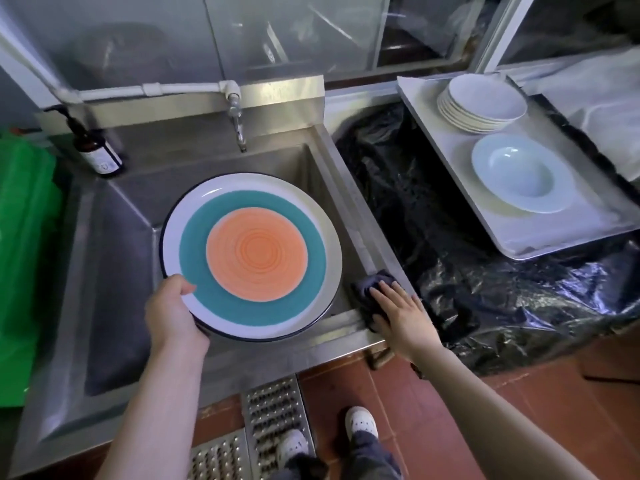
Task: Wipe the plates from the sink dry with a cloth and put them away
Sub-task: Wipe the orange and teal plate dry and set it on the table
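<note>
- Gripped by our left hand: one round plate with an orange centre, teal ring, white band and dark rim. The thumb lies over the near-left rim and the fingers curl beneath; the plate is held face up above the basin of the sink.
- Flat under our right hand: one dark cloth, bunched on the near right corner of the sink rim. The fingers are spread and straight on top of it, not curled round it.
- Sink: stainless steel, with a tap at the middle of its back wall.
- Black plastic sheeting: crumpled, covering the surface just right of the sink.
- Metal tray: lying on the sheeting, well to the right of the sink.
- Pale blue deep-welled plate: one, on the tray, at the end nearer us.
- White plates, stacked: on the tray's far end.
- Brown pump bottle: upright at the sink's back left corner.
</note>
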{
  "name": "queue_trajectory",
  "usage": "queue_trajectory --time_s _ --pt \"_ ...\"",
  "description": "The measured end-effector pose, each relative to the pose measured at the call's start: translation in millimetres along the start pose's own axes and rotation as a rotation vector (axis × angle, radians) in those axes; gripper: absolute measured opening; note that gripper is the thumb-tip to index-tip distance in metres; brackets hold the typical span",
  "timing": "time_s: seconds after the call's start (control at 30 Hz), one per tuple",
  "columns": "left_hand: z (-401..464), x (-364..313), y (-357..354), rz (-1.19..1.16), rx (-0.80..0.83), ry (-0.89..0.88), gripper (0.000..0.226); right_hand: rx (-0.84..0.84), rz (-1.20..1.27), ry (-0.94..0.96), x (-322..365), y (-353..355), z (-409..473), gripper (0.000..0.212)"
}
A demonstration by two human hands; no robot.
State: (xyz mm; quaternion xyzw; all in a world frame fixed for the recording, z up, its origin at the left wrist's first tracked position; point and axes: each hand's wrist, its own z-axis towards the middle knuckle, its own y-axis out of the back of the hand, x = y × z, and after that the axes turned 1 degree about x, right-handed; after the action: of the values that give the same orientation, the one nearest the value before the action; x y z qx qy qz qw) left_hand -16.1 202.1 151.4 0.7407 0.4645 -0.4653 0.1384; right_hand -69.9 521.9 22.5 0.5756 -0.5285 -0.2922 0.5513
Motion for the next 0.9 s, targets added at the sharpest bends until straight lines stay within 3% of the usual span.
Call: queue_trajectory --time_s 0.1,0.2,0.3,0.4,0.6,0.9 --pt "3.8 2.0 -6.7 0.03 0.032 0.034 0.017 -0.129 0.084 0.034 9.8 15.3 0.6 0.052" --pt "4.1 6.1 -18.7 0.055 0.072 0.051 0.015 -0.283 0.381 -0.027 23.3 37.4 1.9 0.042" --pt "0.3 14.2 -34.2 0.07 0.124 0.079 0.015 -0.207 0.937 -0.211 36.2 65.8 6.7 0.037" --pt "-7.6 24.5 -51.3 0.103 0.159 0.104 0.014 -0.075 1.421 -0.24 36.1 86.4 14.0 0.03" --pt "-23.0 51.2 -109.9 0.164 0.231 0.088 0.015 -0.304 1.067 -0.29 -15.6 113.6 32.6 0.01" --pt "-57.5 143.1 -274.4 0.253 0.311 0.031 0.024 -0.389 1.078 -0.222 -202.0 156.0 82.7 0.017"
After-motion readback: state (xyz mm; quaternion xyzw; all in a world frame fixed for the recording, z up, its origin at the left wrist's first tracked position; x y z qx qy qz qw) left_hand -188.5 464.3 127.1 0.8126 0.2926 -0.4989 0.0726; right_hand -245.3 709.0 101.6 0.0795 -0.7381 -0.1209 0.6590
